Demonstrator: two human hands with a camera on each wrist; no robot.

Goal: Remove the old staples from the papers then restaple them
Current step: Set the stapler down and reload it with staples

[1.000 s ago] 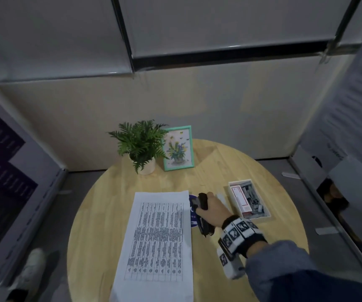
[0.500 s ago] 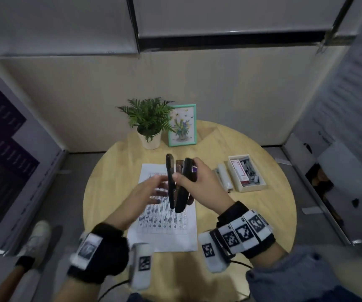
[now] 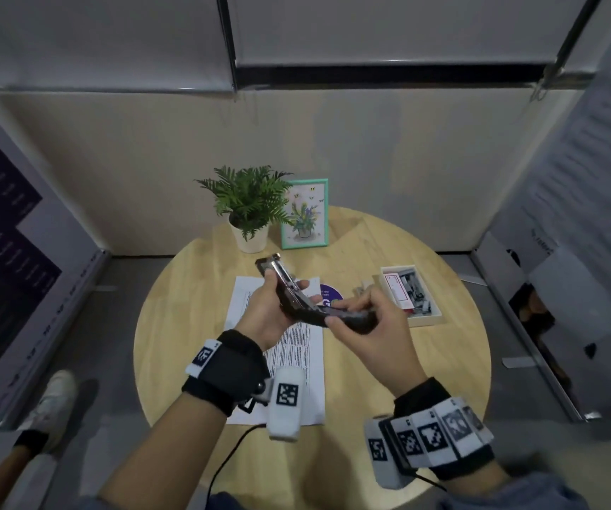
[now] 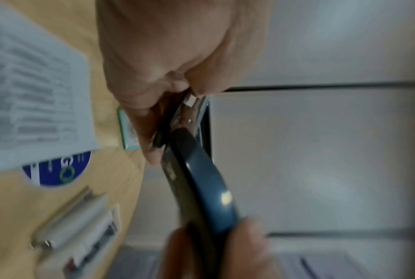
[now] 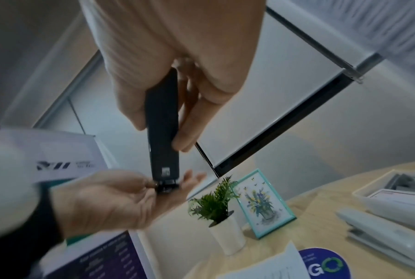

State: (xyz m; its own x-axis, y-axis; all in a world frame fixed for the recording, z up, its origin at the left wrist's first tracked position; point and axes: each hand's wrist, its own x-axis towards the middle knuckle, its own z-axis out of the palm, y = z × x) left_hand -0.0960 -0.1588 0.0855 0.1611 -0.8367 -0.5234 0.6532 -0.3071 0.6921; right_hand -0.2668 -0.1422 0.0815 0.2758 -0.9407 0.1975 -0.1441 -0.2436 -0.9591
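Note:
A black stapler point(image 3: 298, 303) is held in the air above the table, swung wide open so that its metal staple channel shows. My left hand point(image 3: 278, 288) grips the far half with the metal channel, thumb on top and fingers underneath. My right hand point(image 3: 337, 312) pinches the black near half point(image 5: 162, 132) between thumb and fingers. In the left wrist view the stapler point(image 4: 201, 179) runs from my left fingers point(image 4: 151, 151) down to the right hand. The printed papers point(image 3: 298, 362) lie flat on the table beneath both hands.
The round wooden table point(image 3: 186, 344) also bears a white stapler point(image 3: 363, 288), an open box of staples point(image 3: 410, 296), a blue round sticker point(image 3: 329, 294), a potted plant point(image 3: 249, 207) and a teal picture frame point(image 3: 304, 215). Banners stand left and right.
My right hand lifted the black stapler off the table. The left hand came in and took its other half, and the stapler is now swung open between both hands.

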